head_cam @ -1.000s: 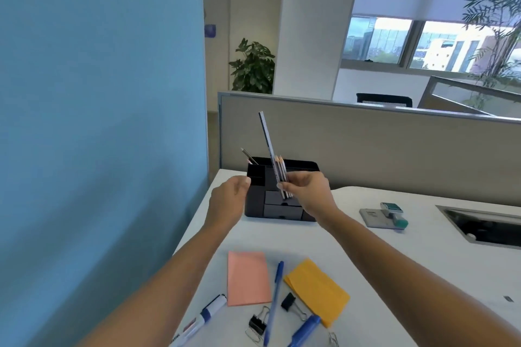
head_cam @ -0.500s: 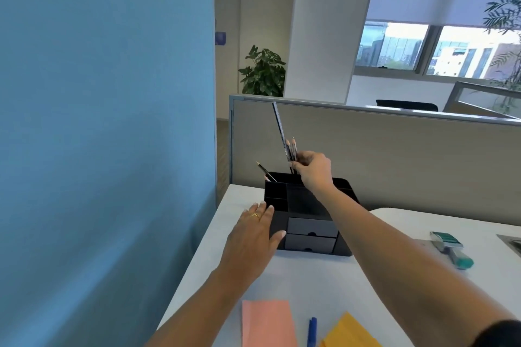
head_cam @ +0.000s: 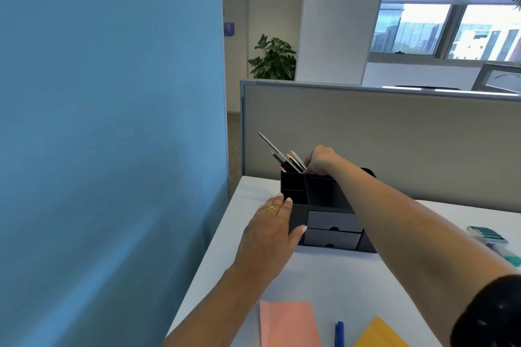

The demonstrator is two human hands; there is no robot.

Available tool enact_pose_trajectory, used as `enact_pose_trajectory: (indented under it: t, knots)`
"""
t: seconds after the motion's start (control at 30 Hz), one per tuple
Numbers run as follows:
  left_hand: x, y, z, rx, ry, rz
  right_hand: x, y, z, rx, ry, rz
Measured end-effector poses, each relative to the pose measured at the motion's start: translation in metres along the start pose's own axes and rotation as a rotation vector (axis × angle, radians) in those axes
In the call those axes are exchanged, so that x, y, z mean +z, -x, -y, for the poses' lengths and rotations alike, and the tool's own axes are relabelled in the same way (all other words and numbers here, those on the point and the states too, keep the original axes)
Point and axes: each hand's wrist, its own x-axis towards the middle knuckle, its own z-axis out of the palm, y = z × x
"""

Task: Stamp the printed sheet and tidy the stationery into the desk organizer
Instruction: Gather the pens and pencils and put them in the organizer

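Note:
A black desk organizer (head_cam: pixel 324 197) with two grey drawers stands at the back of the white desk (head_cam: pixel 366 284). My left hand (head_cam: pixel 270 234) rests flat against its left front corner, fingers straight. My right hand (head_cam: pixel 321 160) reaches over the top, its fingertips curled round the lower ends of a bundle of pencils (head_cam: pixel 293 162) and a long grey ruler (head_cam: pixel 275 149). These stand in the rear left compartment and lean to the left. No printed sheet is in view.
A pink note pad (head_cam: pixel 287 324), a blue pen (head_cam: pixel 339 334) and a yellow pad (head_cam: pixel 377 335) lie at the near edge. A green-and-white stamp (head_cam: pixel 490 236) sits at the right. A beige partition (head_cam: pixel 394 135) backs the desk; a blue wall (head_cam: pixel 112 121) borders its left.
My right hand has lowered the pencils and ruler into the rear left compartment, and they now tilt left. My left hand moved onto the organizer's left front corner. The view shifted closer.

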Motion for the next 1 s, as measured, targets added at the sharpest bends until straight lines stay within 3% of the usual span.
enact_pose_trajectory:
  t: [0.23,0.57,0.8,1.0]
  knots:
    - [-0.002,0.000,-0.001,-0.006,-0.001,0.012,0.004,-0.001,-0.004,0.033,-0.109,-0.027]
    - [-0.004,0.001,-0.004,-0.051,-0.005,0.058,0.003,0.024,-0.010,-0.093,-0.214,-0.186]
    - [-0.012,0.001,-0.017,-0.137,0.072,0.086,-0.004,0.086,-0.009,-0.204,-0.400,-0.388]
    - [-0.026,0.013,-0.030,-0.183,0.165,0.120,0.015,0.166,-0.018,-0.271,-0.543,-0.351]
